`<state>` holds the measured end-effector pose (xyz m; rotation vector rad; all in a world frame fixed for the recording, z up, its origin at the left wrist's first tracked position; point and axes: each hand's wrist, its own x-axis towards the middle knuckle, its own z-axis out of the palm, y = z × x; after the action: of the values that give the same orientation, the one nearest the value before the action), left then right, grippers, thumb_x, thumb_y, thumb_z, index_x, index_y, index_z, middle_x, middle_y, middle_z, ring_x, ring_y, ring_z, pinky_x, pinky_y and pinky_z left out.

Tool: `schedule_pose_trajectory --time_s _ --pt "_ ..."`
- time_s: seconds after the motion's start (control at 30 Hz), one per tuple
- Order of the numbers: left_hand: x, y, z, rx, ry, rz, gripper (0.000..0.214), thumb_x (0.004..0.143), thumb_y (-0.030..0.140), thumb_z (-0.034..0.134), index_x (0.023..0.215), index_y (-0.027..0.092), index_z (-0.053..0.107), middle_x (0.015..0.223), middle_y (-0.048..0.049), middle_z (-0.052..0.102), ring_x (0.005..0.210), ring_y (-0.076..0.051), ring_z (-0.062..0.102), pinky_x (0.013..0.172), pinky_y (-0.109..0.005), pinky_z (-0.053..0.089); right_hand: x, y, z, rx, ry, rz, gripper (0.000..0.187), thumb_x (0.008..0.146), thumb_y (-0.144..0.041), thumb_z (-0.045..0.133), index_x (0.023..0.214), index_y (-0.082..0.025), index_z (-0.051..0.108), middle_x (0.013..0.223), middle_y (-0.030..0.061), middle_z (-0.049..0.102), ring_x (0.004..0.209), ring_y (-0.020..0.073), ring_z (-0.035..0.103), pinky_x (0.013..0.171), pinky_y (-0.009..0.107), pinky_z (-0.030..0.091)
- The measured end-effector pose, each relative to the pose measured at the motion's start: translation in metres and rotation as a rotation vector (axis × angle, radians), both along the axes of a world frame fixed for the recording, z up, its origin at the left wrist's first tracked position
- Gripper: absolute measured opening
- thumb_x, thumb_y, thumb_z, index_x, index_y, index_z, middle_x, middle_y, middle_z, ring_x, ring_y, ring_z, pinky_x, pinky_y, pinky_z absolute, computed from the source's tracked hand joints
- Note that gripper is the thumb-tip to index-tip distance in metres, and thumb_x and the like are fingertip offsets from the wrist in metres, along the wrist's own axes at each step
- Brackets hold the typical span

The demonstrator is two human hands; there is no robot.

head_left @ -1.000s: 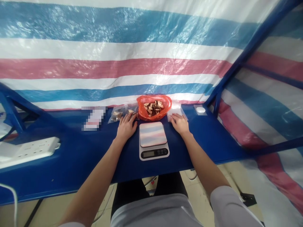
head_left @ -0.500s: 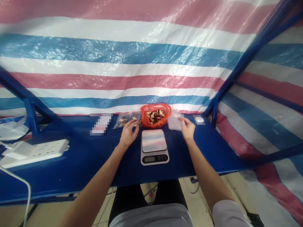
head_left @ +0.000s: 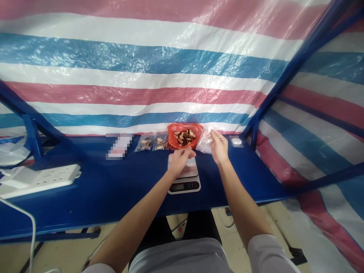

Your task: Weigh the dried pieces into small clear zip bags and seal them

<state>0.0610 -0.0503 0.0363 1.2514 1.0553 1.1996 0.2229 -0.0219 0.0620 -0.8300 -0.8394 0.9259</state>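
- Right hand [head_left: 219,148]: fingers pinched on the top edge of a clear plastic bag [head_left: 205,143], behind and right of the kitchen scale [head_left: 184,185]; no pieces visible inside, so this bag looks left to do.
- Left hand [head_left: 179,161]: fingertips together above the scale's platform; anything held is hidden.
- Orange plastic bag [head_left: 184,135]: directly behind the scale, holding brown chunks [head_left: 184,137].
- Two clear bags [head_left: 150,143]: behind and left of the scale, chunks already inside.
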Motion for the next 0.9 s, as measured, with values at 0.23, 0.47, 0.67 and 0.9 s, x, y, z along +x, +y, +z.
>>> schedule_pose_trajectory --time_s 0.23,0.47,0.67,0.9 --pt "0.005 0.006 0.014 -0.332 -0.316 -0.135 0.05 0.089 0.059 0.061 0.075 0.013 0.075 0.085 -0.015 0.078 0.075 -0.02 0.071 0.073 -0.03 0.054 -0.026 -0.006 -0.002 0.021 0.1 0.185 0.033 0.067 -0.051 0.084 0.08 -0.023 0.073 0.084 0.0022 0.077 0.09 0.0226 0.074 0.086 0.037 0.061" --pt "-0.009 0.029 0.021 -0.376 -0.671 0.133 0.009 0.091 0.027 0.065 0.092 0.019 0.069 0.088 -0.0049 0.076 0.084 -0.014 0.072 0.09 -0.028 0.054 -0.025 -0.01 -0.023 -0.039 0.105 0.189 0.036 0.067 -0.053 0.085 0.079 -0.021 0.074 0.084 0.004 0.078 0.088 0.0229 0.076 0.086 0.039 0.063" --pt "-0.023 0.044 0.016 -0.258 -0.651 0.094 0.01 0.083 0.025 0.073 0.087 0.018 0.066 0.102 -0.0075 0.077 0.1 -0.016 0.071 0.096 -0.029 0.052 -0.025 -0.014 -0.037 -0.114 0.081 0.218 0.035 0.068 -0.051 0.085 0.084 -0.021 0.077 0.088 0.0028 0.079 0.087 0.0219 0.076 0.087 0.039 0.063" --pt "-0.03 0.056 0.017 -0.219 -0.617 0.065 0.019 0.077 0.025 0.079 0.089 0.018 0.066 0.096 -0.0053 0.078 0.085 -0.013 0.072 0.081 -0.025 0.054 -0.033 -0.017 -0.045 -0.17 0.066 0.321 0.039 0.066 -0.054 0.085 0.084 -0.021 0.076 0.086 0.0027 0.079 0.084 0.0214 0.076 0.081 0.037 0.064"
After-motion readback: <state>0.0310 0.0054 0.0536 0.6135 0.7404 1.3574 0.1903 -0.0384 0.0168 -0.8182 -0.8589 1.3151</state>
